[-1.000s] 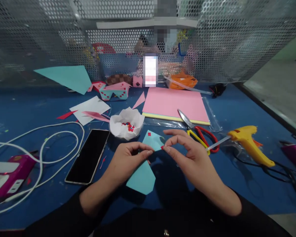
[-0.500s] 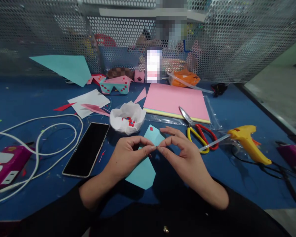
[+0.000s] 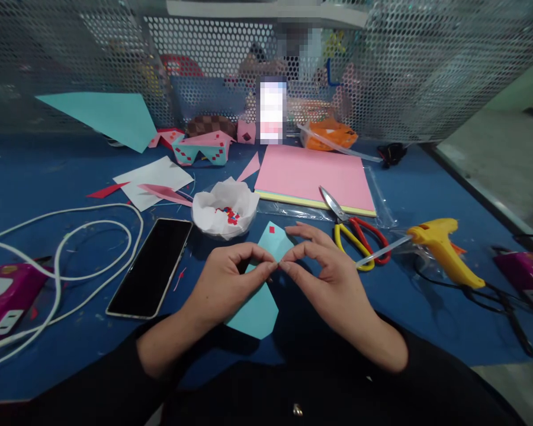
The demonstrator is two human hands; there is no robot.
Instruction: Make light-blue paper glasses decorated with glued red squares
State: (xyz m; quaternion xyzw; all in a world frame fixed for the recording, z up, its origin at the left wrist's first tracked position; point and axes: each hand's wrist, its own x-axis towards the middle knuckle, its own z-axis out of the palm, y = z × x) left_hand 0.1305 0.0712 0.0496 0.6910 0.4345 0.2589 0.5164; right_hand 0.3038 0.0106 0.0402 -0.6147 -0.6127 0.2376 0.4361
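A turquoise paper cutout (image 3: 254, 313) with one red diamond (image 3: 272, 229) near its top lies in front of me, partly hidden beneath my hands. Above it, my left hand (image 3: 231, 278) pinches with thumb and forefinger. My right hand (image 3: 328, 278) meets it tip to tip, also pinching, its other fingers raised. A tiny red paper piece (image 3: 279, 265) shows where the fingertips come together; its shape is mostly covered. Just beyond my left hand is a white crumpled-paper bowl (image 3: 204, 213) with small red and blue bits in it.
Scissors (image 3: 359, 239) and a yellow glue gun (image 3: 446, 251) lie to the right; a phone (image 3: 151, 269) and looped white cable (image 3: 57, 260) lie left. Behind are pink sheets (image 3: 311, 177), paper glasses (image 3: 202, 151), an orange bag (image 3: 331, 135) and a perforated metal screen (image 3: 213, 53).
The whole view has shifted slightly. Both hands stay pinched together over the turquoise cutout, and a bit more red shows between the fingertips.
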